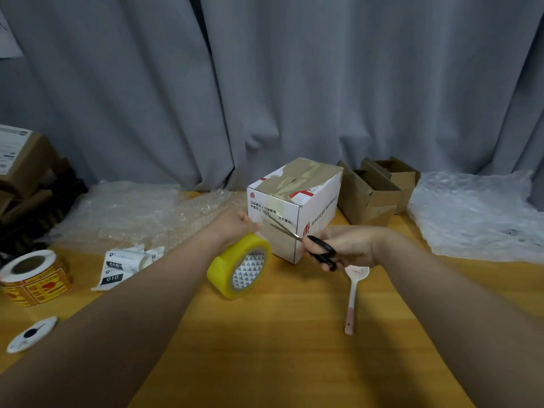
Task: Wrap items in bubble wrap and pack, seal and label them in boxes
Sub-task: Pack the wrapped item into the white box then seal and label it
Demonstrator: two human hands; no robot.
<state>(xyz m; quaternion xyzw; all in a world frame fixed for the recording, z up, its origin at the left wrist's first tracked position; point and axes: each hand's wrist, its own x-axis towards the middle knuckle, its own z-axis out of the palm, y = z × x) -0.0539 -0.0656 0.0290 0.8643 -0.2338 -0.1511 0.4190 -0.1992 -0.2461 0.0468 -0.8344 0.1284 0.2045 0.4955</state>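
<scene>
White printed cardboard box stands near the wooden worktop's far edge; your left hand grips the yellow tape roll, while your right hand curls its fingers through the black-handled metal scissors, whose blades are parted at the box front.

Tape roll is showing glossy yellow, its core white and carrying a grey triangle pattern. Box is reading white with red streaks and dark lettering — its top is looking dull brown under shiny tape. Scissors are showing black handles and silvery blades. Spoon is lying white, turning pink toward the handle end. Table is glowing orange-yellow. Curtain is hanging plain grey-blue. Sticker roll is showing yellow and red print. Loose labels are showing white with black bars. Bubble wrap is looking clear to milky white. Open cartons are standing plain brown. Small disc is showing white with a black mark.
</scene>
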